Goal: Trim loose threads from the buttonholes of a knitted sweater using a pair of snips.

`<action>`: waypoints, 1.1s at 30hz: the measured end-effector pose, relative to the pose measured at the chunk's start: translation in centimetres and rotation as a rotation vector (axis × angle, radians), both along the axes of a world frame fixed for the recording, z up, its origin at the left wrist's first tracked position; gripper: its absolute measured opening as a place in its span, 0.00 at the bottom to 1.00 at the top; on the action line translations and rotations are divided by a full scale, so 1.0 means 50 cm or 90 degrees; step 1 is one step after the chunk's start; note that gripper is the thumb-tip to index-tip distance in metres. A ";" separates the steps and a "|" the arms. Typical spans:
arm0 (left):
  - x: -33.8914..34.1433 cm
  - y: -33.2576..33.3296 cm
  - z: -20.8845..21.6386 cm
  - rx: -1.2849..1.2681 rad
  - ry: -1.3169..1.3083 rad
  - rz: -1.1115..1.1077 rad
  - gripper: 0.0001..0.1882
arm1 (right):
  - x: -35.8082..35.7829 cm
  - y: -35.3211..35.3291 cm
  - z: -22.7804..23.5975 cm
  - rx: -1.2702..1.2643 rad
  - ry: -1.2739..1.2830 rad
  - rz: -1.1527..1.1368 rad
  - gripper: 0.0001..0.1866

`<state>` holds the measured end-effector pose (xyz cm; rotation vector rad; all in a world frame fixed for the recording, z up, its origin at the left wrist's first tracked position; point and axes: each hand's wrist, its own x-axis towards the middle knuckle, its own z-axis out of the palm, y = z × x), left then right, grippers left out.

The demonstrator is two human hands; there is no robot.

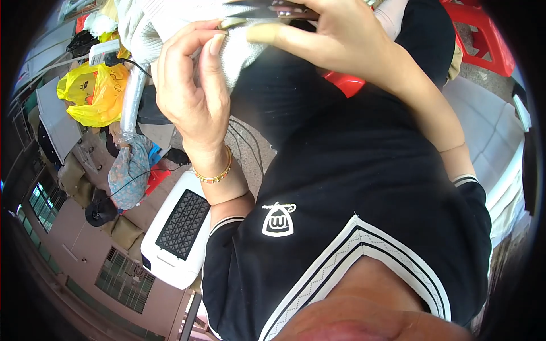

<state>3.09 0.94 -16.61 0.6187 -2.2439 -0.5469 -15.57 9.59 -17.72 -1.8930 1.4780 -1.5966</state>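
My left hand point(193, 85) pinches the edge of a white knitted fabric point(240, 50) between thumb and fingers, near the top of the view. My right hand point(335, 40) is just to its right and grips small dark scissors point(272, 8), whose blades point left over the fabric's edge. More of the white knit point(149, 23) bunches behind my left hand. Below both hands, my black shirt with white trim point(352, 187) fills the middle of the picture. A gold bracelet point(215, 175) sits on my left wrist.
A yellow plastic bag point(91, 94) and a white plug block with a black cable point(103, 53) lie at the left. A white device with a black grid panel point(176, 227) is lower left. Red plastic stools point(483, 34) stand at top right, with a pale grey surface point(492, 131) alongside.
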 end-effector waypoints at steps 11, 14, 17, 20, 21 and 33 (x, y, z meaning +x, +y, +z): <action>0.004 0.000 -0.013 0.035 0.033 0.024 0.02 | 0.007 0.017 -0.021 -0.078 0.261 -0.076 0.17; 0.004 0.001 -0.016 0.059 0.053 0.023 0.02 | 0.010 0.029 0.030 0.169 0.125 0.006 0.17; 0.001 0.003 -0.018 0.078 0.073 0.020 0.02 | 0.012 0.029 0.033 0.152 0.108 0.000 0.15; 0.004 0.010 -0.012 0.084 0.087 0.023 0.02 | 0.012 0.029 0.037 0.174 0.116 0.004 0.13; 0.006 0.012 -0.004 0.047 0.028 0.014 0.03 | 0.014 0.029 0.037 0.174 0.117 0.002 0.13; 0.011 0.016 -0.002 -0.011 -0.025 -0.006 0.06 | 0.020 0.017 -0.004 -0.064 0.246 -0.099 0.09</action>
